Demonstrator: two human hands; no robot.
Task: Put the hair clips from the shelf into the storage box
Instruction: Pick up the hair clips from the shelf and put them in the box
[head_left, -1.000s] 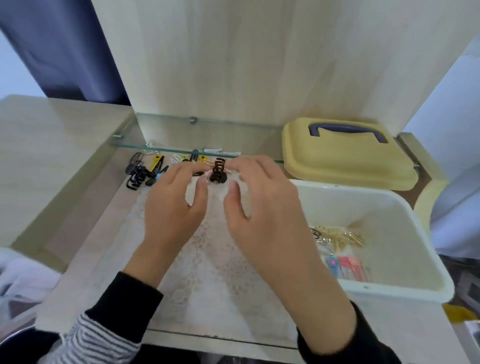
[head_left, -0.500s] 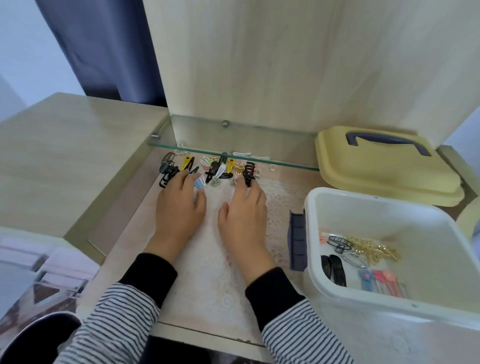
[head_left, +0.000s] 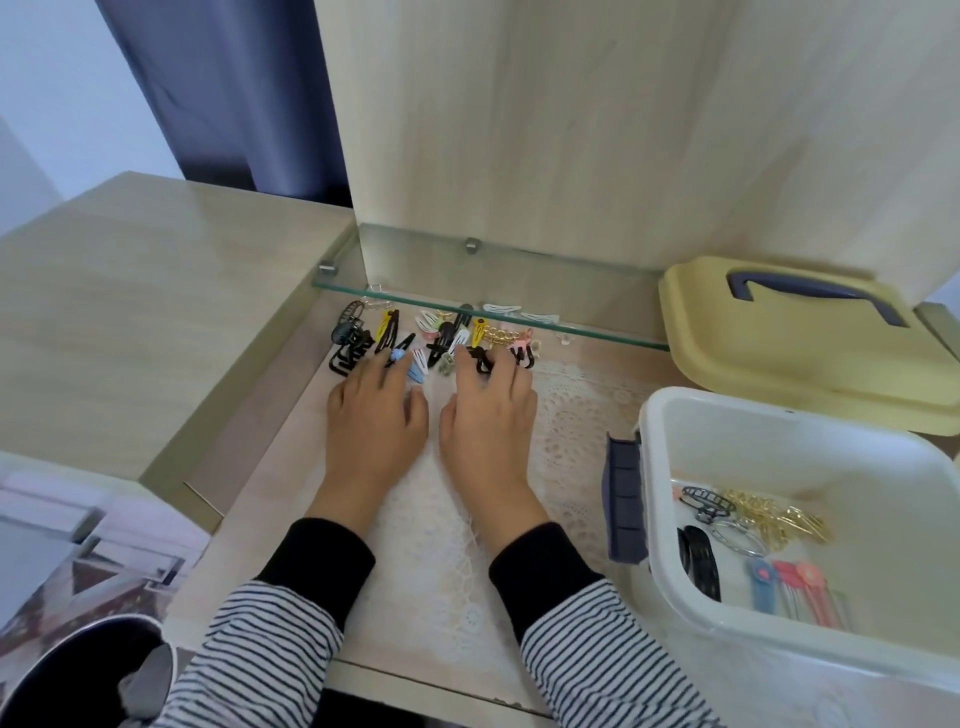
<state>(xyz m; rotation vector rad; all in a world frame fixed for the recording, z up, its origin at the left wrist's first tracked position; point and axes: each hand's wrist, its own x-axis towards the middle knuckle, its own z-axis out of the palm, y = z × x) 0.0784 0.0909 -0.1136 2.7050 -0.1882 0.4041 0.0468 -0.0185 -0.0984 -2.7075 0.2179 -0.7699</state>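
Counts: 2 hands, 1 storage box (head_left: 655, 415), 1 lid (head_left: 779, 374), 1 glass shelf (head_left: 519, 280), 1 lace mat (head_left: 576, 415). The hair clips (head_left: 447, 338) lie in a loose heap at the back of the wood surface (head_left: 285, 415), just under the glass shelf's front edge. There are approx 20, too tangled for an exact no. 2 white clips (head_left: 501, 308) show at the glass; can't tell if they're on it or under it. In the box: 1 cluster of gold clips (head_left: 769, 519), 1 black claw clip (head_left: 706, 501), 1 silver ring clip (head_left: 740, 540), 1 blue + 2 pink snap clips (head_left: 795, 587), plus black oval clips (head_left: 701, 561).

Grip: L hand (head_left: 374, 421) lies palm down on the mat, fingers straight and a bit apart. Its tips touch the heap's left part by a light-blue clip (head_left: 415, 371) — it holds nothing. R hand (head_left: 488, 421) is just beside it, palm down, fingertips bent onto a small black clip (head_left: 480, 358). Can't tell if that grip is clamped on it or only touching.

Materials: the box is white plastic w/ rounded corners and a ribbed navy latch (head_left: 623, 504) on its left wall; it stands right of the mat, near the hands. The lid is pale yellow plastic, rounded, w/ a navy handle (head_left: 815, 296), and lies behind the box. The mat is white openwork lace. The heap mixes black plastic claws w/ flat snap clips — yellow, white, pink.
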